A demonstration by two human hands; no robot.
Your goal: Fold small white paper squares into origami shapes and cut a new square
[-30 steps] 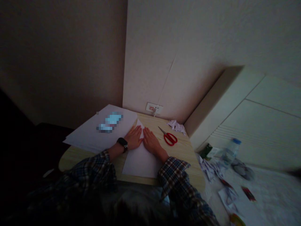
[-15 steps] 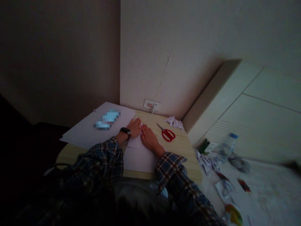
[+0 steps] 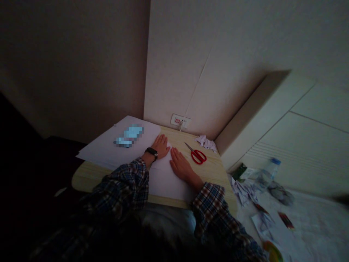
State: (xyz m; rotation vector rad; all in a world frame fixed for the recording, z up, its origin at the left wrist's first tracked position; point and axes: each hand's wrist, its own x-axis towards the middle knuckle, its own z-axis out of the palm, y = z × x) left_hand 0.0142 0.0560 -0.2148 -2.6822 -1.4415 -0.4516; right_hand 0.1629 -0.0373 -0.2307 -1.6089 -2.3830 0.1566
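A white sheet of paper [image 3: 170,183] lies on the small wooden table, partly under both hands. My left hand [image 3: 161,146], with a dark watch at the wrist, rests flat on the paper's upper left part with its fingers stretched out. Close to its right, my right hand [image 3: 180,163] presses down flat, fingers extended toward the paper's top. Whether the sheet is folded beneath the palms I cannot tell. Red-handled scissors [image 3: 197,154] lie just right of my right hand, blades pointing up and left.
A stack of white paper [image 3: 100,145] bears a pixelated, bright phone-like object [image 3: 129,135]. Folded paper pieces [image 3: 206,143] sit at the table's back right corner. A wall socket [image 3: 180,121] holds a plug. On the bed to the right are a plastic bottle [image 3: 268,173] and more folded papers [image 3: 244,191].
My left hand has shifted toward the lower right over the paper. My right hand has moved slightly right and down. The whole view has swung a little.
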